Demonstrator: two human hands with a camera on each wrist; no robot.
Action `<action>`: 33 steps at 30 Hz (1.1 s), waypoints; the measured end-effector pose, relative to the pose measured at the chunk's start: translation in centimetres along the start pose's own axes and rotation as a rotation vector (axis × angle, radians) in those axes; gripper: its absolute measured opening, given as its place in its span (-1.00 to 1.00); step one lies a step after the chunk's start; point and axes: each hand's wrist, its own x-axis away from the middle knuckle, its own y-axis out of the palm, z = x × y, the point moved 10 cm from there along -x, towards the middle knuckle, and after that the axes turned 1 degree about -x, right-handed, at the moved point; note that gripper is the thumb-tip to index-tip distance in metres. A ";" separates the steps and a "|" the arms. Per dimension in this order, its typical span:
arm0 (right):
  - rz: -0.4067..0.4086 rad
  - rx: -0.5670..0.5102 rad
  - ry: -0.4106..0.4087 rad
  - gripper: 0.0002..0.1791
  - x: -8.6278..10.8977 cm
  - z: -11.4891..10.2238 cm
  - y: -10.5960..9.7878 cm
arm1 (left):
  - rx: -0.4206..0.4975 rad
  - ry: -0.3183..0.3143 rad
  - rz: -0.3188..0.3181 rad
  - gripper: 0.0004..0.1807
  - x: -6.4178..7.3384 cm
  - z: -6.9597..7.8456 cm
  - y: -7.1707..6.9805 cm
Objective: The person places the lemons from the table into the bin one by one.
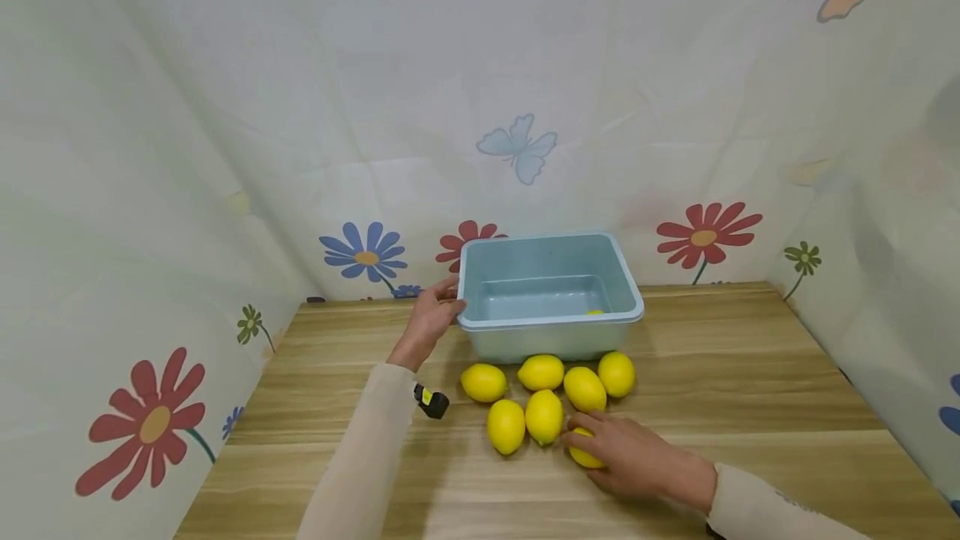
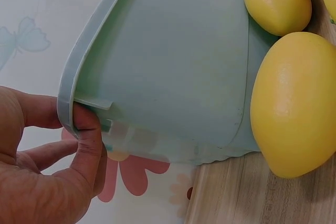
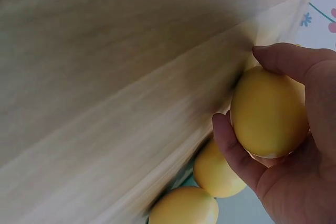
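Note:
A pale blue plastic basin (image 1: 551,340) stands at the back of the table. My left hand (image 1: 431,317) pinches its left rim; the left wrist view shows thumb and fingers either side of the lip (image 2: 67,95). My right hand (image 1: 633,455) is curled round a lemon (image 1: 585,450) at the front right of a loose group. In the right wrist view that lemon (image 3: 269,111) sits between thumb and fingers, close over the table. Several other lemons (image 1: 543,417) lie between my hands, in front of the basin. A sliver of yellow (image 1: 596,312) shows inside the basin, mostly hidden by its front wall.
The wood-grain table (image 1: 315,423) backs onto a pale curtain (image 1: 390,107) printed with flowers and butterflies, which also runs down both sides. A black wrist device (image 1: 432,401) with a yellow mark sits at my left cuff, left of the lemons.

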 end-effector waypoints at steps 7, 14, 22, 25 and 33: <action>0.042 0.015 -0.016 -0.50 -0.2 -0.2 -1.0 | 0.013 0.005 -0.007 -0.42 0.0 0.0 0.0; 0.059 -0.001 0.036 -0.50 -0.5 0.6 -3.3 | 0.011 0.006 -0.013 -0.43 0.0 -0.1 0.1; 0.101 -0.015 0.084 -0.47 -1.0 1.6 -6.6 | 0.006 0.015 -0.001 -0.43 0.1 0.1 -0.1; 0.129 0.005 0.071 -0.48 -1.1 1.7 -7.8 | 0.013 0.009 -0.005 -0.43 0.1 0.0 -0.1; 0.196 0.032 0.081 -0.48 -1.8 2.6 -11.2 | 0.009 0.014 -0.025 -0.43 0.0 -0.1 0.1</action>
